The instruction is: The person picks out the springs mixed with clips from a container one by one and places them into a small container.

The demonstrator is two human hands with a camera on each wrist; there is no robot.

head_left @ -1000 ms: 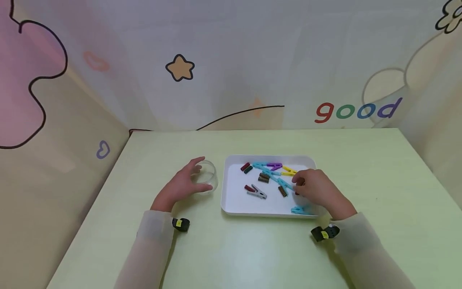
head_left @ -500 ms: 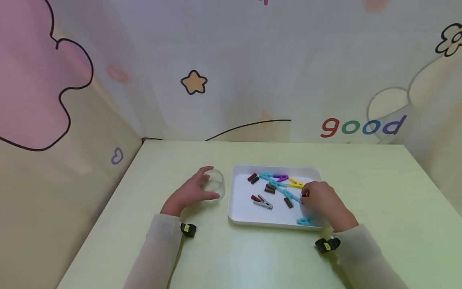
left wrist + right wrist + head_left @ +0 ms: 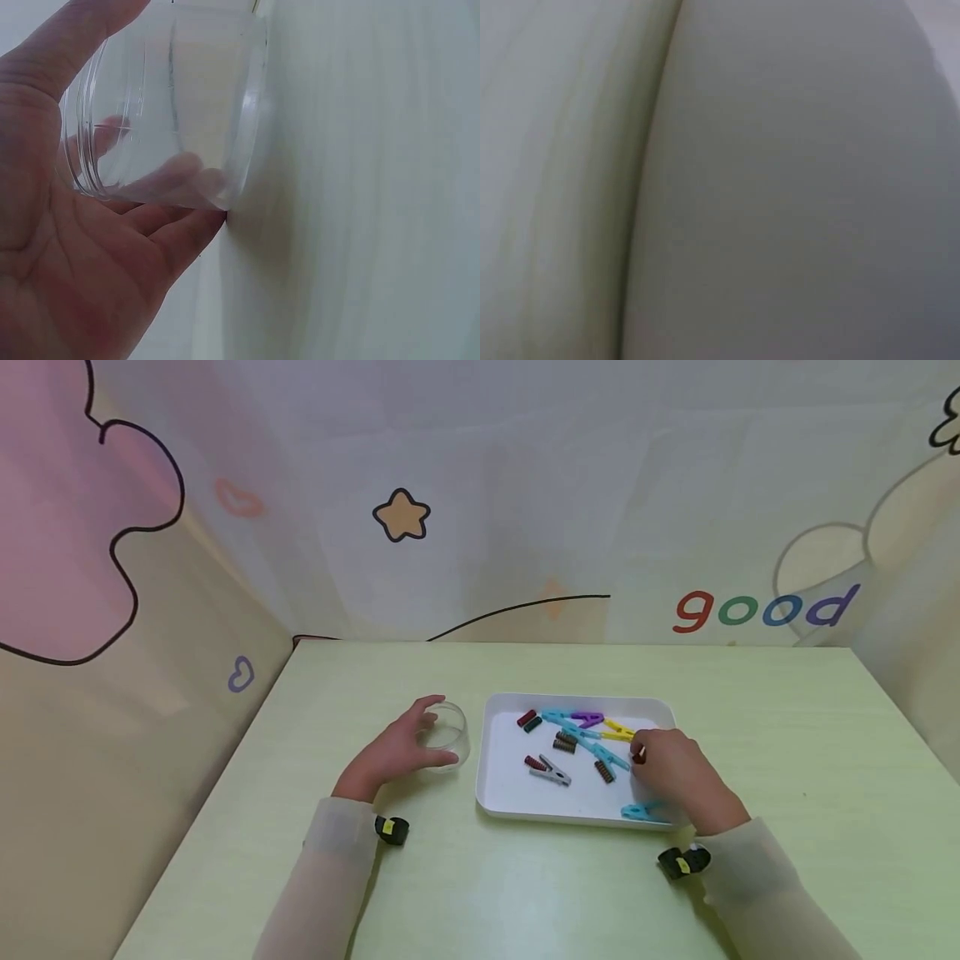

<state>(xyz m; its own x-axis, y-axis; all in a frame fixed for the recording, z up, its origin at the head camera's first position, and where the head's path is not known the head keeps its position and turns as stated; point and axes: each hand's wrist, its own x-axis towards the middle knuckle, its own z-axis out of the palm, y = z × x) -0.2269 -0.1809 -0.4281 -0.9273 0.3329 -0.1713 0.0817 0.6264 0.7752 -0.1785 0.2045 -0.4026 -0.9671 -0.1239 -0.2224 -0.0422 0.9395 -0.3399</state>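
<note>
In the head view my left hand curves round a clear plastic jar that stands on the table left of the tray. The left wrist view shows the thumb and fingers on either side of the jar. Over the right side of the white tray, my right hand pinches a small dark red spring, mostly hidden by the fingers. Near it lie a yellow clothespin, light blue clothespins and a bronze-coloured spring. The right wrist view shows only the tray's side and table.
Also in the tray are a grey clothespin, a purple clothespin, a red spring, a green spring and another light blue clothespin. A printed cloth hangs behind the pale green table.
My right hand has risen slightly and drawn a little to the right with the red spring in its fingertips. The left hand stays round the jar; the head view has shifted.
</note>
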